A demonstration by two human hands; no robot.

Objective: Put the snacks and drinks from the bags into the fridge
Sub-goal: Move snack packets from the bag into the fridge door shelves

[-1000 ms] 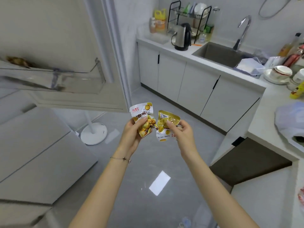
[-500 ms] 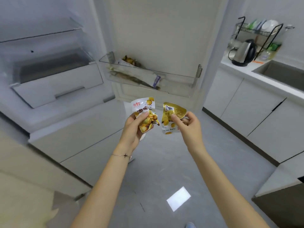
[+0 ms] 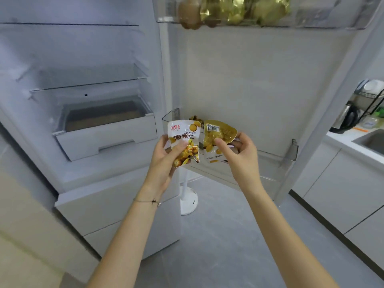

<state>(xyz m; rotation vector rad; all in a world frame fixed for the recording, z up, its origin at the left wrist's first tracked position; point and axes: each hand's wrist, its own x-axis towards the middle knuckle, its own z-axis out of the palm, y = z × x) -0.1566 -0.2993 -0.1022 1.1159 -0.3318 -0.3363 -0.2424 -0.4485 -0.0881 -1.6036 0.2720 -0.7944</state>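
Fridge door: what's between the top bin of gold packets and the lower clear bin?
Nothing: the head view shows bare white door panel between the clear top bin of gold foil packets and the clear lower bin.

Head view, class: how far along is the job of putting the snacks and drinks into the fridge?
Done: the fridge door stands open, and gold packets already lie in its upper bin. In hand: the left hand holds a white snack packet, the right hand a gold snack packet. Left: both must go in; the bags are out of view, so more may remain.
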